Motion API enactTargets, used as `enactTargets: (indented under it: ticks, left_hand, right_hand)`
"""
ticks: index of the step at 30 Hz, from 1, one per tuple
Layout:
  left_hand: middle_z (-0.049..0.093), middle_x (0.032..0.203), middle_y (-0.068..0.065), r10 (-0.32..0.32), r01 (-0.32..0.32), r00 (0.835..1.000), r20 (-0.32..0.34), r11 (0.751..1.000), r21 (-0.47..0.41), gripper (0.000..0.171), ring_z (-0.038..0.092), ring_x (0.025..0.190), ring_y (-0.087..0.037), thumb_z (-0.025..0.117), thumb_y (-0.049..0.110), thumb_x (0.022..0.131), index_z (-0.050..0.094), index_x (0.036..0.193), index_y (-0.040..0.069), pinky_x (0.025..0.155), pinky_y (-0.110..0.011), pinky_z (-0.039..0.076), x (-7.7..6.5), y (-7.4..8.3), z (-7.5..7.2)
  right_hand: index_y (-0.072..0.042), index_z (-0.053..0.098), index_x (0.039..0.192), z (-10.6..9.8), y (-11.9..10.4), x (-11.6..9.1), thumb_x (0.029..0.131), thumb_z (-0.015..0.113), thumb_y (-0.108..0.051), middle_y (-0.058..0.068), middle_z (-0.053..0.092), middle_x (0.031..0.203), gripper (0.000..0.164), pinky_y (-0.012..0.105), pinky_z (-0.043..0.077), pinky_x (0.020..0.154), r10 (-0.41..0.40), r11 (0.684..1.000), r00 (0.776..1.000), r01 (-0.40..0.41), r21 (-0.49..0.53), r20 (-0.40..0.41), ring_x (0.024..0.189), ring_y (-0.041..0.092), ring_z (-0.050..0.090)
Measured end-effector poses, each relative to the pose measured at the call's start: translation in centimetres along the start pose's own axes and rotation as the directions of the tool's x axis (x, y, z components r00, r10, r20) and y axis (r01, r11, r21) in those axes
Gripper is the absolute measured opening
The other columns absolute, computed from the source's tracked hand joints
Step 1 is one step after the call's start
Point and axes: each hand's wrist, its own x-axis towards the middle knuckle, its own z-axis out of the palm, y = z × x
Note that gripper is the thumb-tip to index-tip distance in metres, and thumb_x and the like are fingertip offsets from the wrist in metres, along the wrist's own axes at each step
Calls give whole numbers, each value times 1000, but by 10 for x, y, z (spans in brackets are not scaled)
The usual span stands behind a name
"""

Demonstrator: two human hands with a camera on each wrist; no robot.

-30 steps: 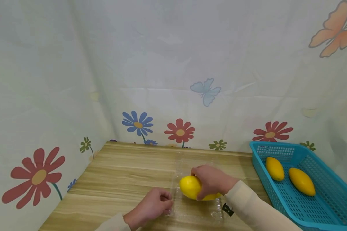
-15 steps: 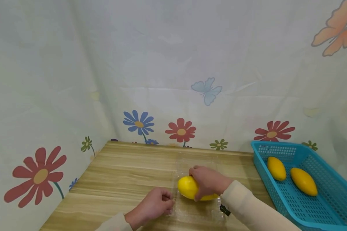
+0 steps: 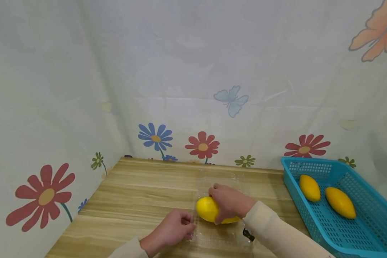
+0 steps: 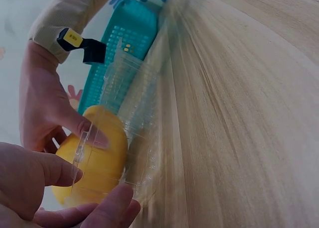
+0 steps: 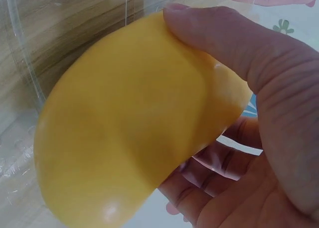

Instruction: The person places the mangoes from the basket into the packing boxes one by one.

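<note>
Left hand (image 3: 171,229), in a cream sleeve: at the left edge of the clear container; fingers bent, thumb and fingertips pinching the container's thin rim.
Clear container (image 3: 217,237): transparent plastic, resting on the table.
Black device (image 3: 248,235), yellow label: at the right wrist, by the container's right edge.
Right hand (image 3: 230,202), also cream-sleeved: over the container; thumb on one side, fingers on the other, gripping one fruit.
Held yellow mango (image 3: 205,209): glossy, lying crosswise over the container; whether its underside touches the container's floor is hard to tell.
Table (image 3: 148,190): wood-grained, beneath the container.
Turquoise basket (image 3: 296,200): perforated, right of the container, well apart.
Two loose mangoes (image 3: 340,203), yellow: inside that basket, right of the container.
White backdrop (image 3: 167,57): behind the container, printed with flowers and butterflies.
</note>
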Motion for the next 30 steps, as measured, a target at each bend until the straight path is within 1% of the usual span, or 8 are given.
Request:
enactTargets:
  ticks: [9,14,17,22,30]
  left_hand:
    - [68,82,-8,30,-30,1000,-5,999,19,8,64,67,-11,65,4,94,66,94,-4,62,-26,59,1,-2,3]
    - [68,85,-10,2,-2,1000,-1,1000,15,7,64,68,-11,65,5,95,66,96,-2,64,-26,59,0,-1,2]
    - [69,87,-12,-12,12,1000,2,1000,7,9,65,69,-11,65,5,95,66,98,-3,65,-26,59,0,0,1]
    - [69,89,-13,-17,17,1000,4,1000,8,11,66,69,-12,64,5,96,66,100,-6,65,-27,60,-1,1,0]
    - [69,90,-12,-23,23,1000,3,1000,6,12,66,71,-12,65,5,95,66,102,-5,66,-28,60,0,1,0]
  right_hand:
    - [-10,63,113,1,-1,-1,61,99,-33,1,58,100,68,34,56,88,-15,1000,1000,15,-7,-22,86,15,53]
    - [-12,61,118,3,1,0,63,99,-32,1,57,104,70,36,56,92,-20,1000,1000,20,8,-13,90,16,53]
    - [-13,60,119,2,1,1,63,99,-31,1,56,105,70,37,57,93,-21,1000,1000,21,13,-16,92,17,53]
    - [-13,60,119,0,1,0,63,98,-32,2,56,106,70,38,57,93,-20,1000,1000,21,6,-20,94,18,53]
    - [-12,60,126,-1,0,-1,65,98,-32,3,57,112,74,40,56,97,-9,1000,1000,9,17,-29,99,20,53]
